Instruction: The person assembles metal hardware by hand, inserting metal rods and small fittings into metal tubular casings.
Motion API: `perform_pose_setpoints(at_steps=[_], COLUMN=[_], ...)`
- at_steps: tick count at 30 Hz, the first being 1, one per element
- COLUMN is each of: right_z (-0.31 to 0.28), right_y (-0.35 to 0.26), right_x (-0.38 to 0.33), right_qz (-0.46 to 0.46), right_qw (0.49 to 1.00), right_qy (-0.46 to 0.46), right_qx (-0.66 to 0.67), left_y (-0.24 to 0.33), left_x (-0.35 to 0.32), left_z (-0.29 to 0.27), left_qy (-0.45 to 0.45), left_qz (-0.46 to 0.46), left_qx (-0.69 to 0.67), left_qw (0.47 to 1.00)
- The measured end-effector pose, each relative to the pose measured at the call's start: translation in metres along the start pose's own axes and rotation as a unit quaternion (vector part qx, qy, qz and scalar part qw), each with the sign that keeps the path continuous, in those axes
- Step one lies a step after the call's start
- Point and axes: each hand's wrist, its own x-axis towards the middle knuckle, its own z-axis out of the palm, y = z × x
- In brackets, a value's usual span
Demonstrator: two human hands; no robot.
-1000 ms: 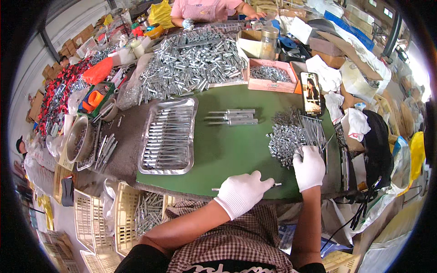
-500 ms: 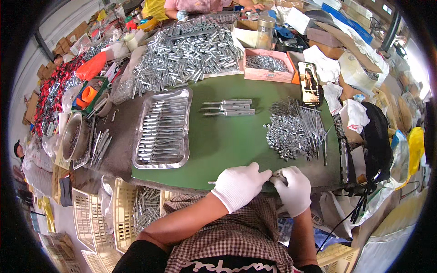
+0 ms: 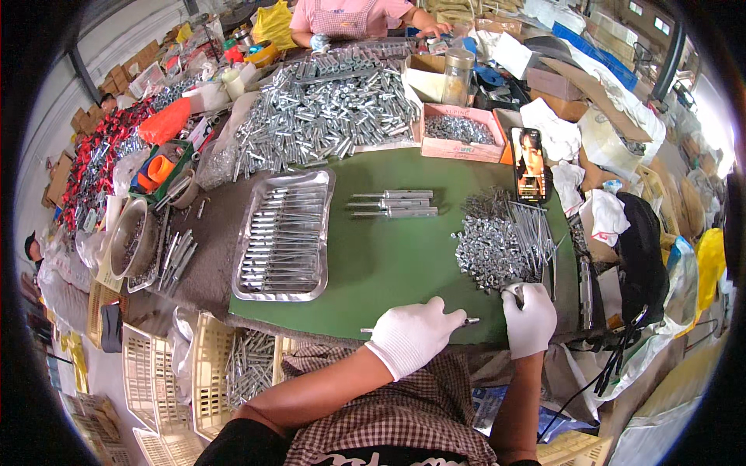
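Note:
My left hand [image 3: 413,335], in a white glove, is closed around a thin metal tube [image 3: 472,321] with a dark end. Both its ends stick out of the fist, over the near edge of the green mat [image 3: 365,276]. My right hand [image 3: 530,320], gloved too, is at the near edge of a heap of small shiny metal pieces [image 3: 489,248]. Its thumb and forefinger are pinched together; what is between them is too small to make out. Long thin rods [image 3: 538,233] and a heap of dark little pins [image 3: 486,203] adjoin the pieces.
A metal tray [image 3: 330,233] with rows of rod-fitted tubes stands left; several such tubes [image 3: 408,203] lie mid-mat. Behind are a large tube heap [image 3: 318,116], a pink box [image 3: 466,150] and a propped phone [image 3: 530,165]. A person [image 3: 342,22] sits opposite. Plastic crates [image 3: 214,369] stand below.
My right hand has moved away from the left, rightward to the heap of small pieces. The tube's right end now shows beyond my left fist. The whole view has shifted slightly.

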Motion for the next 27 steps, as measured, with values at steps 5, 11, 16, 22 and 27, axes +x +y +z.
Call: perform_pose_setpoints(at_steps=[5,11,16,22,27], right_z=[-0.005,0.0,-0.007,-0.004,0.003], right_y=[-0.012,-0.001,-0.003,-0.003,-0.012], right_x=[0.003,0.006,0.009,0.008,0.008], right_qz=[-0.028,-0.033,-0.014,-0.013,-0.008], right_qw=[1.0,0.999,1.0,0.998,1.0], right_qy=[0.002,-0.022,-0.015,-0.017,0.012], right_qx=[0.007,0.003,0.018,0.066,-0.021], left_y=[-0.001,-0.003,-0.004,-0.003,-0.002], left_x=[0.001,0.0,0.003,0.002,0.002], left_z=[0.001,0.004,-0.001,-0.002,-0.001], left_qy=[-0.015,0.011,0.002,-0.003,-0.004], left_qz=[0.003,0.008,0.009,0.008,0.004], left_qx=[0.006,0.003,0.01,0.0,0.001], left_qw=[1.0,1.0,1.0,1.0,1.0])
